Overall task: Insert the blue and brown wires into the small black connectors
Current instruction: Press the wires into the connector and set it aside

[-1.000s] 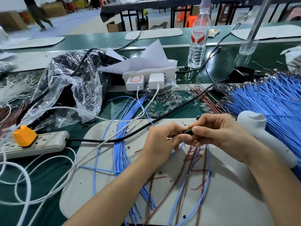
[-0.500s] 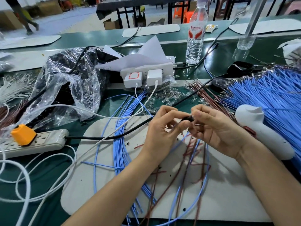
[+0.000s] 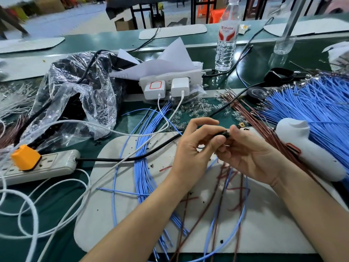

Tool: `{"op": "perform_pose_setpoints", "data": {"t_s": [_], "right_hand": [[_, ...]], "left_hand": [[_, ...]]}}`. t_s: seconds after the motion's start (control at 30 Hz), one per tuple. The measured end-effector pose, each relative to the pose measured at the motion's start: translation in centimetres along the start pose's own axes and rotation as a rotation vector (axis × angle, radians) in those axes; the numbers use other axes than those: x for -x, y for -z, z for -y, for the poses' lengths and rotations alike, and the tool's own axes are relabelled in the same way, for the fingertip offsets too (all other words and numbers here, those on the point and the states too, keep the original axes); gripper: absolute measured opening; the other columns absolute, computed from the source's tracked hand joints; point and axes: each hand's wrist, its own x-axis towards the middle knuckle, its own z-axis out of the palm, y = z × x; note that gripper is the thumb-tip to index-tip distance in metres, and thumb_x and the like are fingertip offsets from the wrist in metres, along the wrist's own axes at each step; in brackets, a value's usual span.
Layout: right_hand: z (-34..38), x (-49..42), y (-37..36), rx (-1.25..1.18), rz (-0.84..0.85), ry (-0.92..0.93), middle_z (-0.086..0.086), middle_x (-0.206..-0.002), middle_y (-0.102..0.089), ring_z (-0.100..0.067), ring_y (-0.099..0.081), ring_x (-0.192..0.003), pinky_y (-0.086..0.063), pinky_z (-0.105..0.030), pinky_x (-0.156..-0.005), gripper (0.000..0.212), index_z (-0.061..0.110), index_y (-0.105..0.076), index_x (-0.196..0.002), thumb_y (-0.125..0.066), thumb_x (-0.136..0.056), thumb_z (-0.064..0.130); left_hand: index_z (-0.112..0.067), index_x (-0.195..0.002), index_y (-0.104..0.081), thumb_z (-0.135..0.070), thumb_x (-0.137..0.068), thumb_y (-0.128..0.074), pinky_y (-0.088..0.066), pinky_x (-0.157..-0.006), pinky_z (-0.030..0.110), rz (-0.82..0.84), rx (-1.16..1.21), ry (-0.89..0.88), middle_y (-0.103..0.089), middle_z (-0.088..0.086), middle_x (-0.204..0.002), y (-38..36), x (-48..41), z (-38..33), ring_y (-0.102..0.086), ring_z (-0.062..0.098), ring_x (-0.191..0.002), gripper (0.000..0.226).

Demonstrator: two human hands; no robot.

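Note:
A small black connector (image 3: 224, 133) is held between both hands above the white work mat (image 3: 117, 214). My left hand (image 3: 194, 150) pinches it from the left with curled fingers. My right hand (image 3: 251, 154) pinches it from the right with thumb and fingers. Blue and brown wires (image 3: 226, 186) hang down from under the hands onto the mat. A bundle of loose blue wires (image 3: 145, 167) lies left of my left hand. A fan of blue wires (image 3: 311, 104) and brown wires (image 3: 251, 114) with metal terminals lies at the right.
A white glue gun (image 3: 309, 148) lies right of my right hand. A white power strip with an orange plug (image 3: 26, 157) sits at the left, its black cable crossing the mat. White chargers (image 3: 166, 86), a crumpled plastic bag (image 3: 75, 97) and a water bottle (image 3: 226, 40) stand behind.
Both hands have lifted the connector up and away from me, over the mat's far edge. The grip on it stays the same.

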Motion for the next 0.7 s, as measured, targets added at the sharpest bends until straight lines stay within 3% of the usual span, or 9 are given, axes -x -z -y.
{"op": "perform_pose_setpoints", "data": {"t_s": [0.17, 0.27, 0.37, 0.5, 0.6, 0.7], "right_hand": [[0.2, 0.1, 0.0, 0.030, 0.053, 0.047, -0.008, -0.087, -0.064, -0.007, -0.062, -0.075, -0.053, -0.018, -0.077, 0.059, 0.000, -0.073, -0.096, -0.091, -0.055, 0.038], [0.3, 0.2, -0.3, 0.055, 0.095, 0.074, -0.004, -0.086, -0.063, -0.005, -0.060, -0.077, -0.050, -0.016, -0.079, 0.057, 0.004, -0.074, -0.101, -0.089, -0.058, 0.038], [0.2, 0.1, -0.5, 0.045, 0.081, 0.090, -0.004, -0.082, -0.062, -0.007, -0.059, -0.074, -0.050, -0.018, -0.072, 0.054, 0.007, -0.074, -0.097, -0.089, -0.057, 0.040], [1.2, 0.0, -0.8, -0.021, -0.023, 0.206, -0.003, -0.069, -0.059, -0.008, -0.054, -0.060, -0.047, -0.014, -0.058, 0.041, 0.010, -0.075, -0.089, -0.085, -0.062, 0.039], [2.2, -0.1, -0.6, -0.002, -0.215, 0.368, 0.002, -0.061, -0.057, -0.007, -0.048, -0.052, -0.039, -0.014, -0.051, 0.026, 0.011, -0.072, -0.090, -0.059, -0.080, 0.032], [2.6, 0.2, -0.3, -0.032, -0.280, 0.394, 0.004, -0.074, -0.065, -0.005, -0.051, -0.051, -0.042, -0.012, -0.048, 0.029, 0.008, -0.067, -0.100, -0.058, -0.079, 0.025]], "left_hand": [[-0.015, -0.102, -0.065, -0.017, -0.089, -0.058, -0.054, -0.078, 0.050, 0.050, -0.014, -0.031, -0.050, 0.004, -0.111, 0.2, 0.1, -0.2, -0.057, 0.021, -0.085, 0.015], [-0.015, -0.105, -0.064, -0.019, -0.091, -0.055, -0.054, -0.081, 0.040, 0.042, -0.056, -0.074, -0.050, 0.005, -0.110, 0.3, 0.1, -0.3, -0.057, 0.017, -0.094, 0.018], [-0.017, -0.118, -0.060, -0.016, -0.094, -0.052, -0.054, -0.078, 0.033, 0.004, -0.097, -0.126, -0.051, 0.006, -0.107, 0.3, 0.1, -0.3, -0.059, 0.017, -0.083, 0.026], [-0.017, -0.130, -0.051, -0.003, -0.088, -0.060, -0.049, -0.073, 0.018, -0.030, -0.317, -0.177, -0.057, -0.002, -0.099, 0.6, -0.1, -0.1, -0.057, 0.003, -0.070, 0.045], [-0.002, -0.125, -0.059, 0.003, -0.087, -0.061, -0.051, -0.068, 0.026, -0.009, -0.462, -0.276, -0.066, 0.008, -0.088, 0.6, -0.2, -0.2, -0.059, 0.017, -0.068, 0.038], [0.001, -0.119, -0.064, 0.001, -0.088, -0.059, -0.045, -0.066, 0.015, -0.015, -0.525, -0.309, -0.067, 0.008, -0.083, 0.0, 0.1, -0.5, -0.053, 0.006, -0.067, 0.031]]}}
